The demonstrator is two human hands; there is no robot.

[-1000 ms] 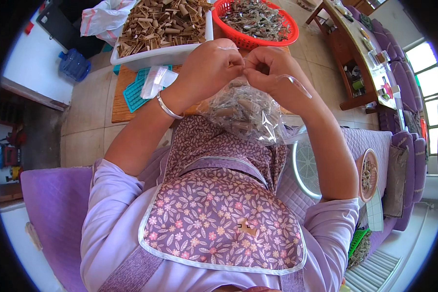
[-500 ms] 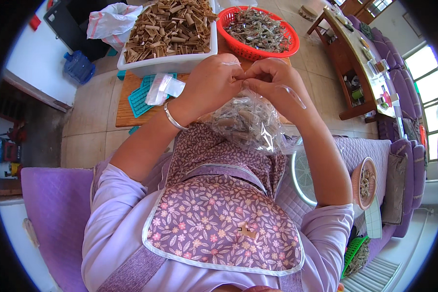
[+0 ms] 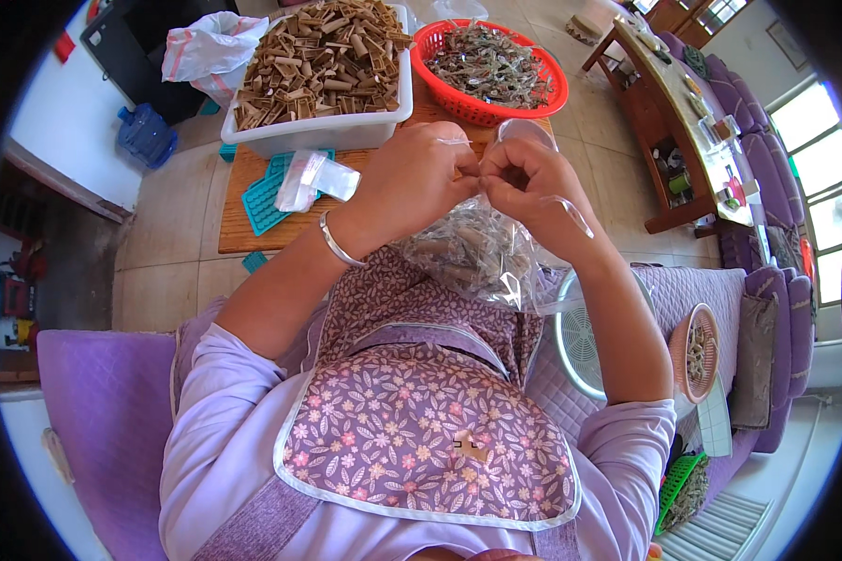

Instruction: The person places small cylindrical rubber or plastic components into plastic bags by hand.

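A transparent plastic bag (image 3: 468, 251) full of small brownish, clear-wrapped pieces hangs over my lap at the table's near edge. Both of my hands meet at the gathered top of this bag. The fingers of my left hand (image 3: 413, 178) are closed in a pinch on it, and a silver bangle circles that wrist. My right hand (image 3: 536, 182) pinches the bag's top beside the left fingertips, its thumb and forefinger curled together. Thin clear strips lie over the back of each hand. Exactly how the fingertips grip the plastic is partly hidden.
On the wooden table (image 3: 239, 201) stand a white bin (image 3: 341, 138) of brown tube-like pieces and a red basket (image 3: 458, 105) of wrapped pieces. Flat plastic bags (image 3: 315, 178) lie on teal trays (image 3: 264, 206). To my right are a pale green basket (image 3: 580, 337) and a pink basket (image 3: 680, 351).
Both hands and the bag have come slightly lower, still joined at its top. A round, clear-looking container edge now shows behind my right hand. The view has shifted a little.
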